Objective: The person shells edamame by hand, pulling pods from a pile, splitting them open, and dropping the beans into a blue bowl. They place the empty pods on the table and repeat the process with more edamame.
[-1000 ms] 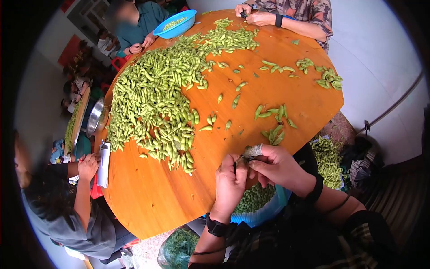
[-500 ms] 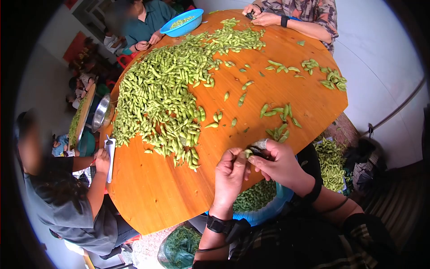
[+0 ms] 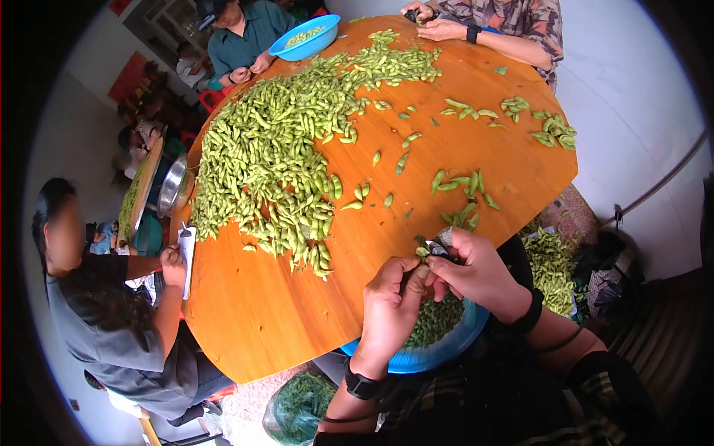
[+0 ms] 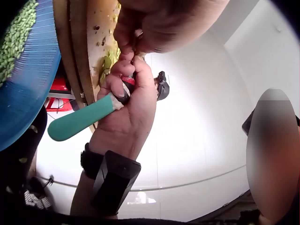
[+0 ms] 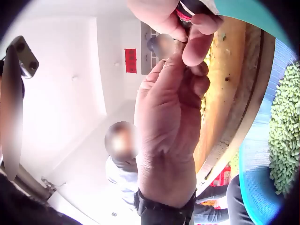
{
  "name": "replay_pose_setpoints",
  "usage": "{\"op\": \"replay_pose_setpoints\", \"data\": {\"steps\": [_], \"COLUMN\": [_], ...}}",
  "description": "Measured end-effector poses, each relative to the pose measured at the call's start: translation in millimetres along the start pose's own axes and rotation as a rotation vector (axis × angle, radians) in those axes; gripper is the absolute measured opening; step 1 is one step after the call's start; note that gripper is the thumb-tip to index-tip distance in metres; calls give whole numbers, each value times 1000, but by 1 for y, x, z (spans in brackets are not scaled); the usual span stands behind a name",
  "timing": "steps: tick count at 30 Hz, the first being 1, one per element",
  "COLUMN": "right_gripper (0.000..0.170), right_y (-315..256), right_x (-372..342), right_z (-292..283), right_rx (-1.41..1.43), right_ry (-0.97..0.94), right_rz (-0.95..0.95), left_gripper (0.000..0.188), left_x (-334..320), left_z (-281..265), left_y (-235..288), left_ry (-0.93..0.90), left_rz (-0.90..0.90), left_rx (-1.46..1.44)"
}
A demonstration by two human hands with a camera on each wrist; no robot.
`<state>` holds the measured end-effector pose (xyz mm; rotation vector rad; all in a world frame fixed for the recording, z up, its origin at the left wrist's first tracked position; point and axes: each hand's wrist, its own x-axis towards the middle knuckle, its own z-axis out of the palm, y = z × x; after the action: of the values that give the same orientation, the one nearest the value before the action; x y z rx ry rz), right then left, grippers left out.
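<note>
A small green pod (image 3: pixel 422 251) is at the meeting fingertips of both hands, above the table's near edge, most of it covered by fingers. Its visible end points away from the wearer; how its long axis lies I cannot tell. The left hand (image 3: pixel 390 305) pinches it between thumb and curled forefinger. The right hand (image 3: pixel 487 275) touches fingertips there too, its other fingers curled round a tool (image 4: pixel 82 119).

Below the hands, a blue basket (image 3: pixel 416 366) holds shelled green beans (image 3: pixel 435 323). A blue basin (image 3: pixel 306 47) on the table's far side holds paler green contents. At the left, what a metal bowl (image 3: pixel 172 186) contains cannot be made out. On the floor, a green net bag (image 3: pixel 297 409) has dark green matter inside.

A big heap of pods (image 3: pixel 268 156) covers the left part of the orange table (image 3: pixel 260 320), with small groups of pods nearer the right edge.

The left wrist view shows the tool's teal handle slanting down and left out of the palm; the head view hides it. Both wrist views show the basket's ribbed wall.
</note>
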<state>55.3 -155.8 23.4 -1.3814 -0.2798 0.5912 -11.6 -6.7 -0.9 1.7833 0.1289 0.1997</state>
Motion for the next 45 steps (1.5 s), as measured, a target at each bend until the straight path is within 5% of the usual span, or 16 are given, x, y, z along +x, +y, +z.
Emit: {"op": "replay_pose_setpoints", "data": {"steps": [6, 17, 19, 21, 23, 25, 27, 31, 33, 35, 37, 38, 40, 45], "right_gripper": [13, 15, 10, 12, 16, 17, 15, 12, 9, 8, 26, 10, 11, 12], "right_y": [-2, 13, 13, 6, 12, 8, 3, -2, -17, -8, -5, -8, -1, -4], "right_x": [-2, 3, 13, 17, 28, 35, 32, 23, 10, 11, 15, 18, 30, 37], "right_z": [-2, -6, -28, -55, -82, -96, -108, -92, -74, -64, -54, -47, -36, -21], "right_rx": [56, -72, -232, -400, -609, -832, -941, -840, -445, -416, -289, -230, -180, -103], "right_ry": [-54, 66, 153, 199, 285, 458, 411, 371, 205, 185, 18, -39, -67, -117], "right_rz": [110, 30, -61, -93, -345, -581, -419, -560, -145, -172, -123, -117, -93, -62], "left_gripper": [7, 6, 7, 13, 17, 12, 17, 15, 13, 18, 16, 16, 21, 38], "left_x": [-5, -11, -22, -28, -28, -5, 29, 97, 106, 105, 96, 85, 69, 61], "left_z": [0, 8, -7, -14, -23, -31, -41, -51, -53, -53, -49, -40, -27, -15], "left_y": [3, -6, -5, 13, 26, 32, 13, -13, -18, -15, -15, -10, -10, -3], "left_ry": [13, 212, 122, 48, -128, -102, 112, 239, 257, 238, 231, 179, 42, -136], "left_rz": [-19, -38, -27, -47, -107, -133, 164, 252, 292, 289, 363, 238, 100, 187], "left_rx": [-15, -254, 242, 295, 403, 482, 745, 882, 872, 828, 856, 653, 287, 322]}}
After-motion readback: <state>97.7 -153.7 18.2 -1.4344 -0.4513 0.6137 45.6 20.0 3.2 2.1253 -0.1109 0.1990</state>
